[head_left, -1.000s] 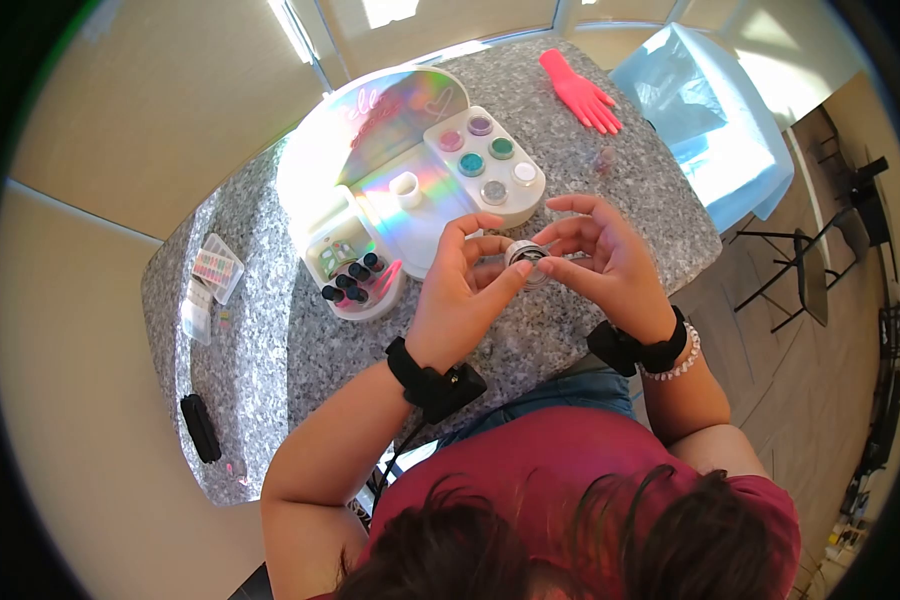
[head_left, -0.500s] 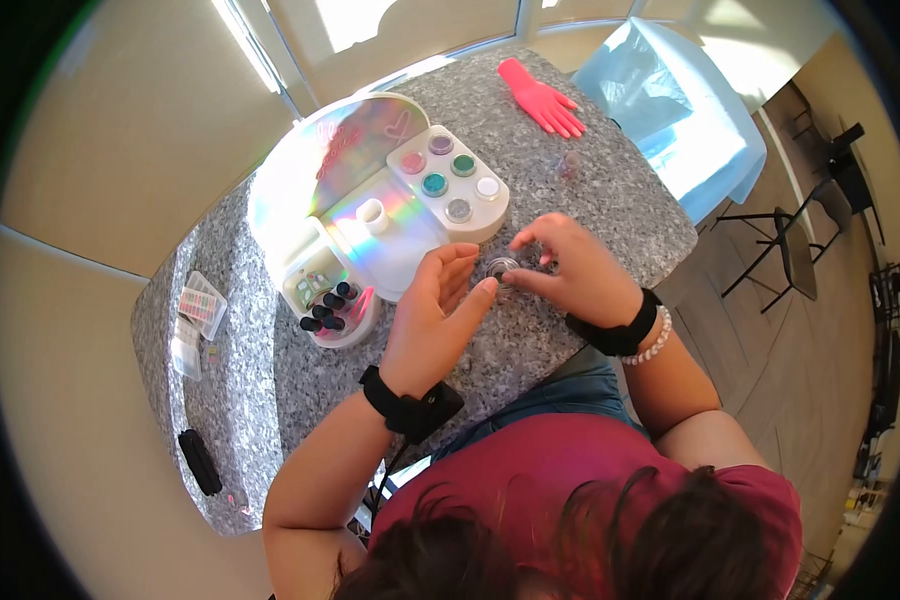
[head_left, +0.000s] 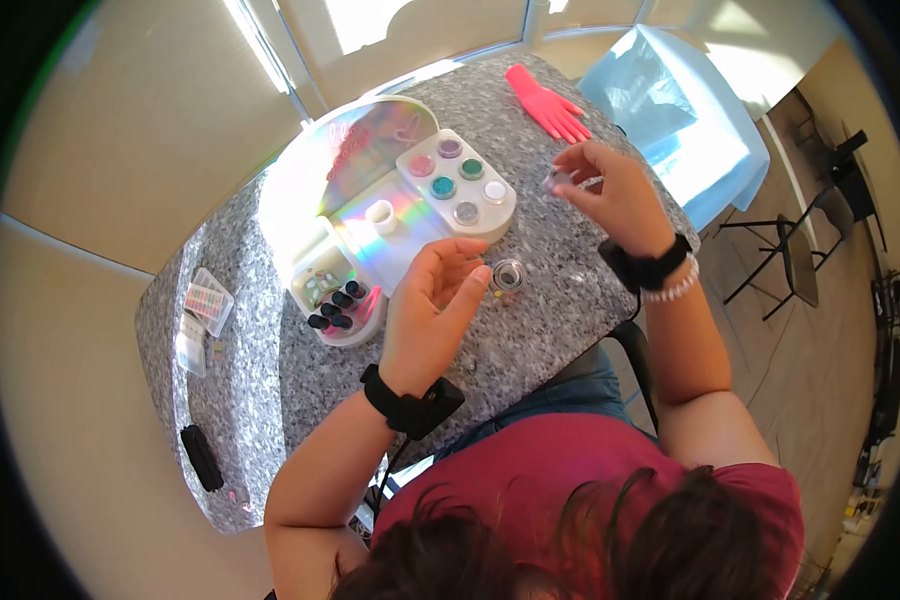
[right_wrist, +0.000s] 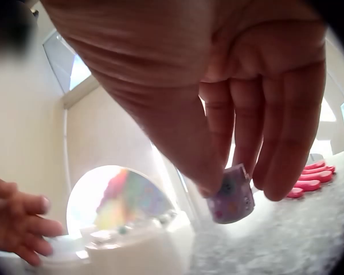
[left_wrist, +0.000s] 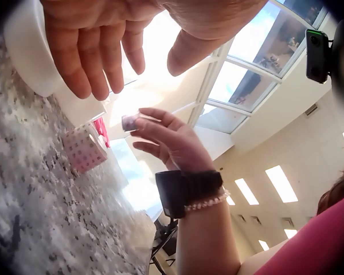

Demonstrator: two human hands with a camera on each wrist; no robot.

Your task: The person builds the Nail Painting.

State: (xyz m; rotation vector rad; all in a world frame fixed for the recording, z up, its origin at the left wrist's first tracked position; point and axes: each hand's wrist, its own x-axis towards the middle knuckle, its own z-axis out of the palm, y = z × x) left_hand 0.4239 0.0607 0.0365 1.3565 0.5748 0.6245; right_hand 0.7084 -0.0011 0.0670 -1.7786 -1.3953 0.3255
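Observation:
My right hand pinches a small lilac roll with a coloured pattern between thumb and fingertips, raised above the far right part of the table. A second patterned roll, pale pink with small dark marks in the left wrist view, stands on the granite. From above, this standing roll shows as a clear ring with a dark centre. Beside it, my left hand holds nothing, its fingers loosely bent and thumb apart.
A white nail kit case with a mirror-like lid holds several glitter pots and black-capped bottles. A pink practice hand lies at the back. Clear boxes and a black pouch lie left.
Both hands held the standing roll at first; it was set down on the table. My right hand then moved away to the right and picked up the lilac roll. The left stayed near.

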